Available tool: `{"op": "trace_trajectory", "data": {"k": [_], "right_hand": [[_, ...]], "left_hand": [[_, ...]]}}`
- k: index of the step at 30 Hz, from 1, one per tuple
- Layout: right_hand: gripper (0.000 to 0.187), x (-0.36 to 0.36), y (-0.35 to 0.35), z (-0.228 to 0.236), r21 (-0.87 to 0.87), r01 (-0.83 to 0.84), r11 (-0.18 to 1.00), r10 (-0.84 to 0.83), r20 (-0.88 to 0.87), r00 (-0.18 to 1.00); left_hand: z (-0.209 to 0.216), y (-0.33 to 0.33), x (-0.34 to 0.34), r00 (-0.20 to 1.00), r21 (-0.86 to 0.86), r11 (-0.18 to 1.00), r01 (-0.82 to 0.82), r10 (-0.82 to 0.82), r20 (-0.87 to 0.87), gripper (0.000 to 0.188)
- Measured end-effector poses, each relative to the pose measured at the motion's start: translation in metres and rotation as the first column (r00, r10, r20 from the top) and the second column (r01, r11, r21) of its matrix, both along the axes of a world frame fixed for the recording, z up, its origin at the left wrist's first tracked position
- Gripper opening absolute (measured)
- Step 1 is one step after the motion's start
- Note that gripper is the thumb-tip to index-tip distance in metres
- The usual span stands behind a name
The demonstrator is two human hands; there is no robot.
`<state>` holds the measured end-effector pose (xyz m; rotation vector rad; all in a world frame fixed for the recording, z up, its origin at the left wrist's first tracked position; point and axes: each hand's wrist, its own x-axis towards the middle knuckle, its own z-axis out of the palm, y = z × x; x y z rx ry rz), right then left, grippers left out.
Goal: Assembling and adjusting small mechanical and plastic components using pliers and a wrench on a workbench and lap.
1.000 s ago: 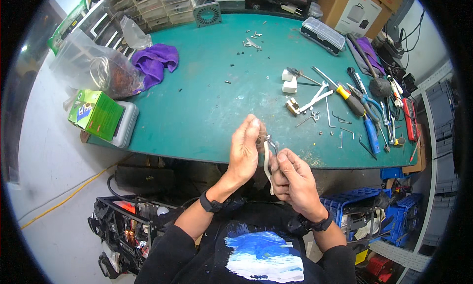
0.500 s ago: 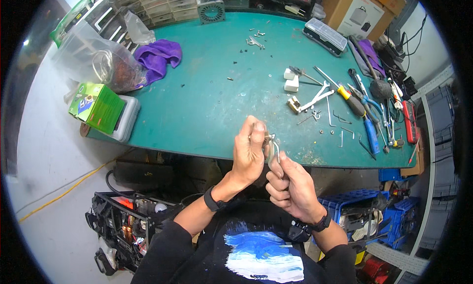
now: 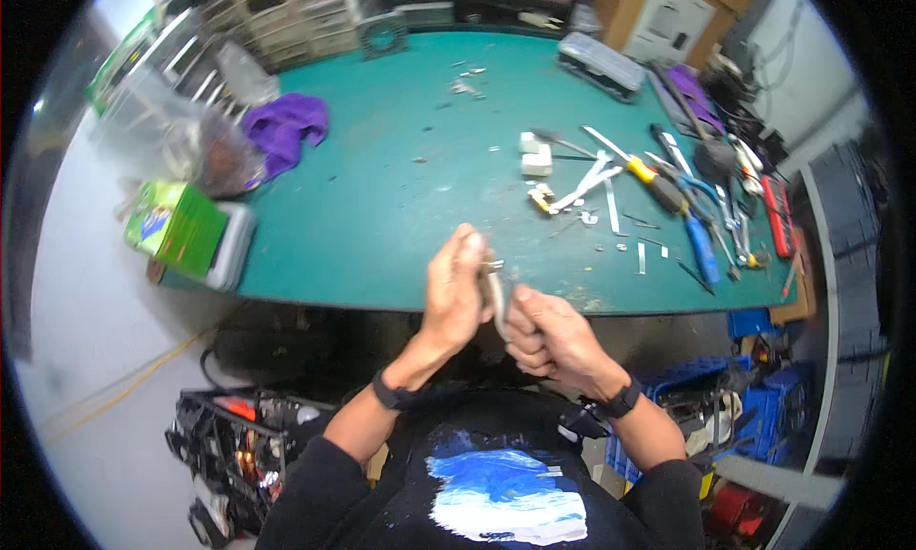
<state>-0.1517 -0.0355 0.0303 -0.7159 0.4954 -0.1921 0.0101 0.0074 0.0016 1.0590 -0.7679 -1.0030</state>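
Head view: left fingers point(image 3: 467, 251) clasp a strip point(image 3: 497, 305), right fingers point(image 3: 527, 345) curl, contents unclear, carton label point(image 3: 670, 20) blurred.

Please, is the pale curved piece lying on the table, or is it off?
Off the table: the left hand holds the pale curved piece, and its lower end shows beyond the table's front edge.

Reads as a repair workshop: scuffed green workbench point(image 3: 363, 207) at 12, strewn with wrenches point(image 3: 586, 187), screwdriver point(image 3: 642, 171) and pliers point(image 3: 697, 181) at 2 o'clock; small-parts drawers point(image 3: 315, 27) at 11; blue crates point(image 3: 763, 418) at 4; black-framed machine point(image 3: 234, 445) with exposed innards at 8.
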Motion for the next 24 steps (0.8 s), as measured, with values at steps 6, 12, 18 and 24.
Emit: {"op": "trace_trajectory", "data": {"k": [6, 12, 18, 24], "right_hand": [[0.038, -0.015, -0.007, 0.014, -0.430, 0.032, 0.902, -0.077, -0.086, 0.993], [0.029, -0.107, -0.058, 0.059, -0.827, 0.106, 0.553, -0.554, -0.269, 0.788], [0.028, -0.237, -0.151, 0.058, -0.948, -0.300, 0.107, -0.907, -0.217, 0.362], [0.027, -0.308, -0.218, 0.047, -0.719, -0.635, 0.283, -0.853, -0.492, 0.176]], "left_hand": [[0.002, -0.002, 0.001, 1.000, 0.032, 0.999, 0.006, -0.006, 0.000, 0.034], [0.002, -0.004, 0.006, 0.991, 0.018, 1.000, -0.004, 0.006, -0.132, 0.035], [0.003, -0.008, 0.003, 0.995, 0.013, 0.998, 0.062, -0.060, -0.075, 0.036], [-0.001, -0.008, 0.001, 0.998, -0.010, 0.999, 0.051, -0.051, -0.037, 0.036]]}}
